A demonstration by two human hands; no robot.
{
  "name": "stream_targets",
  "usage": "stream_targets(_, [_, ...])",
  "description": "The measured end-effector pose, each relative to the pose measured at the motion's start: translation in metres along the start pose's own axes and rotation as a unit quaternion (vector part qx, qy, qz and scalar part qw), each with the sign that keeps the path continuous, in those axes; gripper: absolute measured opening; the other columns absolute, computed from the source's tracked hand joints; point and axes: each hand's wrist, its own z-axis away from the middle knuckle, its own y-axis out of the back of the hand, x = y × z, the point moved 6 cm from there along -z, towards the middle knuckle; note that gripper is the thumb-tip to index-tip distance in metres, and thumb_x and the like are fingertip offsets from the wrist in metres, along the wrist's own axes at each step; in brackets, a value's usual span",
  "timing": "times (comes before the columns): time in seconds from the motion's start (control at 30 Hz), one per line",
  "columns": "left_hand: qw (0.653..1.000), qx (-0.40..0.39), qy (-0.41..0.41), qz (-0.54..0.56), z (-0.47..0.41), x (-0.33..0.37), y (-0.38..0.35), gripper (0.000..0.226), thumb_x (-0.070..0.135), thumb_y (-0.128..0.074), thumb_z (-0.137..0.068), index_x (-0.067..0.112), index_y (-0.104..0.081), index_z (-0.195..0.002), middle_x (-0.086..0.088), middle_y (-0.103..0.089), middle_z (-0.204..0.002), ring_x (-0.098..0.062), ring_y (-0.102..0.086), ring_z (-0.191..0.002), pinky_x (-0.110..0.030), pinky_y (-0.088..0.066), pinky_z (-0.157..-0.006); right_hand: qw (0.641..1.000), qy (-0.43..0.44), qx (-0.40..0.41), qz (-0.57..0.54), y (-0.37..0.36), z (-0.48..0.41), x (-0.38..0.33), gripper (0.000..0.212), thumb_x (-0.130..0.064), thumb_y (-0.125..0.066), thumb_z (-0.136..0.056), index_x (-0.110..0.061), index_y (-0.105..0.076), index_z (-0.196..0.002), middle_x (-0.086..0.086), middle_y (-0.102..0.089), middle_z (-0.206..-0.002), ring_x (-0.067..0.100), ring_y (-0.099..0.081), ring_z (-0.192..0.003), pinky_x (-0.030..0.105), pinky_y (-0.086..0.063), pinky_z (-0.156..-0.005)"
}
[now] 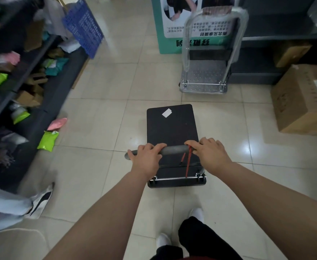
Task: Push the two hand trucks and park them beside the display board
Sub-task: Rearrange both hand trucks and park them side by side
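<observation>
Both arms outstretched, left hand point(146, 158), right hand point(209, 154) gripping black truck handle point(174, 149)

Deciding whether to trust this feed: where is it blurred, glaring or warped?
Head view: the shelf on the left is motion-blurred; both hands on the black hand truck are sharp; ceiling-light glare on the floor tiles; wide-angle bending toward the edges; corners darkened.

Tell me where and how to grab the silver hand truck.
Grip the top bar of its upright, plastic-wrapped loop handle on the silver hand truck, coming from the near side: the handle rises at the platform's near edge, and the display board and shelving block the far side.
</observation>
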Motion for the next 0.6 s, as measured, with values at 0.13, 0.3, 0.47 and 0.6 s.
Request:
stream_targets(0.13, [1.000, -0.005, 0.020, -0.012, -0.029, 0.008, 0.011, 0.041, 0.026, -0.038, -0.099, 0.052, -0.034, -0.131, 0.005, -0.050, -0.123, -0.021, -0.039, -0.118, -0.068, -0.020, -0.104, 0.999, 0.013, -0.047, 0.019, 0.013, -0.034, 0.014, 0.048, -0.019, -0.040, -0.098, -0.046, -0.026, -0.135, 0.003, -0.052, -0.115, 0.026, -0.047, -0.109, 0.043, -0.037, -0.096])
stream_targets(0.3, [0.999, -0.002, 0.041, -0.007, -0.059, 0.020, 0.020, 0.039, 0.027, -0.036, -0.099, 0.052, -0.033, -0.130, 0.004, -0.050, -0.121, -0.021, -0.040, -0.115, -0.068, -0.022, -0.102, 0.997, 0.025, -0.068, 0.026, 0.030, -0.072, 0.029, 0.047, -0.019, -0.039, -0.098, -0.046, -0.028, -0.135, 0.004, -0.052, -0.117, 0.027, -0.046, -0.111, 0.044, -0.036, -0.097])
stream_targets(0.47, [0.999, -0.011, 0.051, -0.012, -0.096, 0.022, 0.034, 0.041, 0.027, -0.037, -0.100, 0.052, -0.032, -0.132, 0.004, -0.050, -0.121, -0.021, -0.041, -0.116, -0.066, -0.025, -0.101, 0.997, 0.035, -0.069, 0.021, 0.041, -0.113, 0.038, 0.042, -0.021, -0.037, -0.099, -0.045, -0.031, -0.133, 0.005, -0.052, -0.115, 0.028, -0.046, -0.111, 0.043, -0.034, -0.098])
stream_targets(0.6, [0.999, -0.007, 0.044, -0.022, -0.131, 0.020, 0.049, 0.039, 0.029, -0.037, -0.100, 0.050, -0.033, -0.132, 0.003, -0.051, -0.122, -0.022, -0.042, -0.116, -0.066, -0.028, -0.099, 0.997, 0.040, -0.068, 0.020, 0.050, -0.150, 0.041, 0.039, -0.024, -0.035, -0.100, -0.043, -0.033, -0.133, 0.005, -0.053, -0.114, 0.028, -0.046, -0.110, 0.041, -0.033, -0.097])
